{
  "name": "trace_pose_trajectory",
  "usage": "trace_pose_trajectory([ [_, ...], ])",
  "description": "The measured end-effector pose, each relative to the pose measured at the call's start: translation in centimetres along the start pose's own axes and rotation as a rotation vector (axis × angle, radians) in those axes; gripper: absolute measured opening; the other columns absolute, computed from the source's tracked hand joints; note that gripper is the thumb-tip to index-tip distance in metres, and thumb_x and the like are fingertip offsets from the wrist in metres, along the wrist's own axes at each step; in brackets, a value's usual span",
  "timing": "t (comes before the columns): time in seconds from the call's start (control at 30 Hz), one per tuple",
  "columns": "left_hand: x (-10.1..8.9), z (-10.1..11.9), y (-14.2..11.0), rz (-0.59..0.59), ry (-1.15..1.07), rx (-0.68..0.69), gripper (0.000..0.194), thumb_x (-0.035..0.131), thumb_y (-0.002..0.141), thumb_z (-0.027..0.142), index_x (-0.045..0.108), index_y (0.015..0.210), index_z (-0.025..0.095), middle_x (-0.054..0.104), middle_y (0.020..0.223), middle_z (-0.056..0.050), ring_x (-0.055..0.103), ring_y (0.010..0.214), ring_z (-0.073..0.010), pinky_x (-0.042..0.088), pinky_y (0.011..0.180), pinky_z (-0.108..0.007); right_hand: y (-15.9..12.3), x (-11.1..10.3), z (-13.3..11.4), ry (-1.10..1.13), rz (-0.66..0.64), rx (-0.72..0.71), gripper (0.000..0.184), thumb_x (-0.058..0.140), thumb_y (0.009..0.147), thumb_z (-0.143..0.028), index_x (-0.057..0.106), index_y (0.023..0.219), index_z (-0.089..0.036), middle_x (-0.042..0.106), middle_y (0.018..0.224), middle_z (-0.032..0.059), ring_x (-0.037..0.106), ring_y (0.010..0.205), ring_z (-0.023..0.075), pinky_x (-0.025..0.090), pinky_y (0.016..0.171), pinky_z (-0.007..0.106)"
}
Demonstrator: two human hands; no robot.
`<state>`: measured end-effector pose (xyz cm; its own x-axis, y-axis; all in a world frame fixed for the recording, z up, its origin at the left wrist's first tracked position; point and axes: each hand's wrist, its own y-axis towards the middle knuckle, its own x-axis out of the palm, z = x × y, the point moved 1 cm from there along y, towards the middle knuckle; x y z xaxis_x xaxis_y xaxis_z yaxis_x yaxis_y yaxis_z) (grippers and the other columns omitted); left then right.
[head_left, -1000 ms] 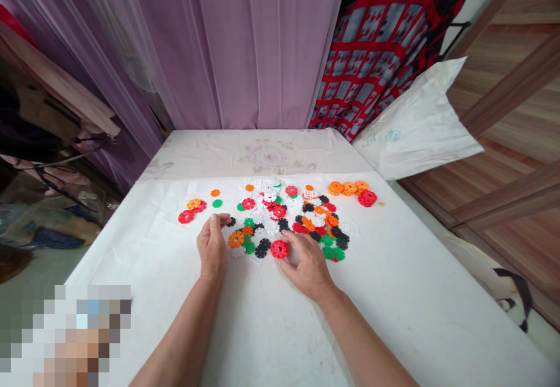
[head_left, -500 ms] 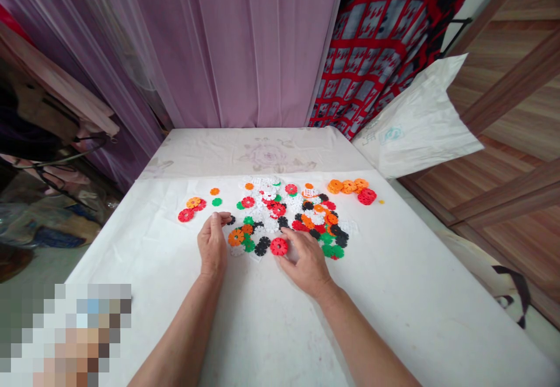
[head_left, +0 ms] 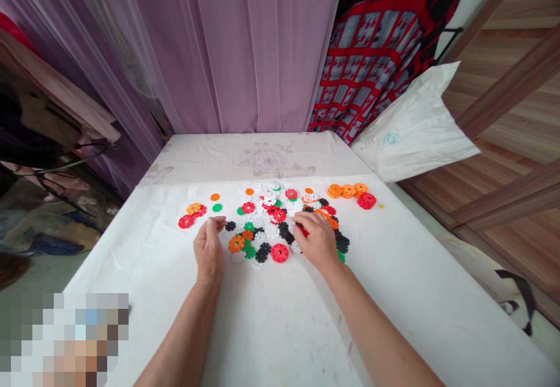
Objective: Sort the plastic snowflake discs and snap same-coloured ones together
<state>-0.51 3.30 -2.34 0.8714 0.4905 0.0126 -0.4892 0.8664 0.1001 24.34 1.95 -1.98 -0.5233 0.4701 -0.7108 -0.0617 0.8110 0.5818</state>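
Curling right hand (head_left: 315,239) over red disc (head_left: 301,231), seemingly

The right hand (head_left: 317,238) has moved off the red snowflake disc (head_left: 279,253), up onto the pile of plastic discs (head_left: 271,218).

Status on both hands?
Left hand beside a black plastic disc. Right hand over the pile of plastic discs, touching a red disc; grip unclear. Nothing blocking either hand.
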Motion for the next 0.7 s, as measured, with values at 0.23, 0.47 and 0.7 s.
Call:
trace_pose_trajectory([
  [0.23,-0.2,-0.4,0.2,-0.001,0.013,0.002,0.047,0.048,0.087,0.058,0.07,0.083,0.017,0.072,0.086,-0.007,0.066,0.084,-0.0195,0.052,0.084,-0.035,6.8,1.5,2.7,-0.257,-0.249,0.236,0.028,0.058,0.083,-0.022,0.069,0.108,-0.022,0.069,0.12,0.0062,0.058,0.109,0.0252,0.042,0.094,0.036],
  [0.47,-0.2,-0.3,0.1,-0.01,0.024,0.006,0.046,0.049,0.086,0.057,0.071,0.082,0.017,0.072,0.084,-0.006,0.064,0.082,-0.0187,0.051,0.083,-0.035,8.8,2.6,2.7,-0.36,-0.439,0.305,0.028,0.056,0.087,-0.034,0.065,0.112,-0.025,0.071,0.109,0.0071,0.056,0.109,0.0271,0.04,0.087,0.035],
  [0.7,0.0,-0.2,0.1,-0.024,0.032,0.013,0.045,0.05,0.086,0.056,0.07,0.082,0.017,0.071,0.083,-0.006,0.065,0.082,-0.0191,0.051,0.083,-0.035,8.8,3.1,3.2,-0.379,-0.44,0.318,0.03,0.056,0.087,-0.033,0.064,0.113,-0.024,0.071,0.109,0.0074,0.057,0.108,0.0263,0.038,0.087,0.034],
])
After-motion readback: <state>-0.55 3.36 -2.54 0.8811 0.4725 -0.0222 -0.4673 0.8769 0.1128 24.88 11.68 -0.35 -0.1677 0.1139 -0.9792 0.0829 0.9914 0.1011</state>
